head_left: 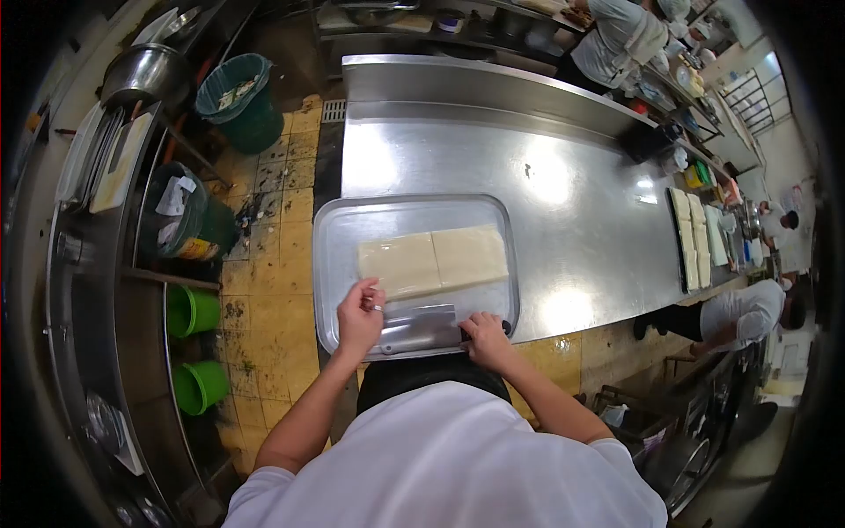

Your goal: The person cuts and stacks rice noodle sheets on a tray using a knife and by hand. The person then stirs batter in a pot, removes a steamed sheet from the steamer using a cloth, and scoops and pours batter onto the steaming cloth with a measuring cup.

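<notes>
Two pale rectangular slabs point(399, 264) lie side by side in one shallow metal tray point(325, 264), parted by a single straight line. One cleaver point(424, 326) lies along their near side, its broad blade directed leftward. The right hand point(487, 339) is closed about the cleaver's dark handle. The left hand point(361, 314), fingers bent and bearing one ring, has its fingertips at the near left corner of the left slab; whether they pinch it cannot be told.

The tray sits at the left end of the steel worktop point(581, 220), close to its near edge. Within the tray, a bare strip separates the slabs from the far rim, while the cleaver occupies the near strip. From the tray's right rim, a broad stretch of steel extends to a dark tray point(680, 251), which holds pale pieces in two rows; distortion at that side makes their exact number uncertain.

To the left stand two lined bins point(255, 128), the farther containing scraps, the nearer crumpled white material. Two bright green buckets point(192, 311) are set one behind the other beneath the side shelving.
</notes>
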`<action>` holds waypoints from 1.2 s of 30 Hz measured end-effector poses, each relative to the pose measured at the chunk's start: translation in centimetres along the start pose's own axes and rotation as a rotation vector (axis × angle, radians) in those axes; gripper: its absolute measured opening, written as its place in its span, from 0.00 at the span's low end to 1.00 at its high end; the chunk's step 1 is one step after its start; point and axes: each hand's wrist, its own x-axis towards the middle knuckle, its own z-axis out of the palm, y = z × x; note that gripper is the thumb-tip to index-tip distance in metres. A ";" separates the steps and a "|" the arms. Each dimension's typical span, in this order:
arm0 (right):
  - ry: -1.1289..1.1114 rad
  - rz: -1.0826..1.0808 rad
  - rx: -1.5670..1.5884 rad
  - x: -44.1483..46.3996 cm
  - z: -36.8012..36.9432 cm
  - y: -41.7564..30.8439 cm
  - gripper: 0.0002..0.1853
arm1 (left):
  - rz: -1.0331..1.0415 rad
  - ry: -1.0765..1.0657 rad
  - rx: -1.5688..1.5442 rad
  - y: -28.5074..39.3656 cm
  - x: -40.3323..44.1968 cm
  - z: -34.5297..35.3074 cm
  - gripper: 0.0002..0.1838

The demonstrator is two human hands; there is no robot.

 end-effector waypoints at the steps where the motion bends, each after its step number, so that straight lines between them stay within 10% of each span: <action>1: 0.013 -0.005 0.008 0.2 0.1 0.0 0.22 | -0.007 -0.042 0.031 0.7 -0.6 0.4 0.13; 12: 0.216 -0.066 0.092 14.6 -7.8 6.6 0.20 | -0.107 -0.187 0.077 2.1 -2.9 5.3 0.14; 36: -1.054 -0.021 -0.024 26.4 -11.7 8.6 0.31 | -0.155 0.006 0.145 3.5 -5.4 5.2 0.14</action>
